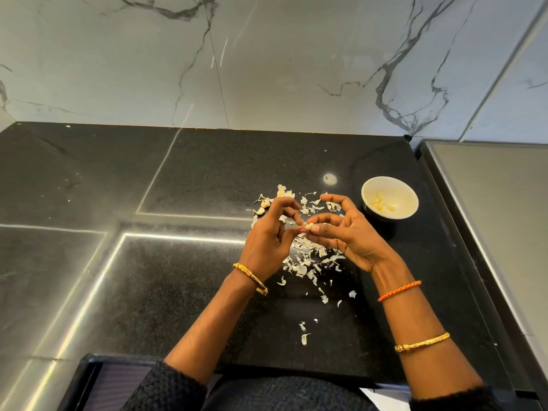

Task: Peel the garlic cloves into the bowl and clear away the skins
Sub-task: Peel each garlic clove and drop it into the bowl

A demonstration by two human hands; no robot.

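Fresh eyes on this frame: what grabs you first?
Mid-counter, the left hand and right hand pinch one garlic clove between them. Pale skins lie scattered on the black counter beneath and around the hands. To the right, a white bowl holds peeled cloves.

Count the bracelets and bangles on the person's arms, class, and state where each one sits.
3. A gold bangle on the left wrist; an orange braided band on the right wrist; a second gold bangle further up the right forearm. The dark sleeves could hide more.
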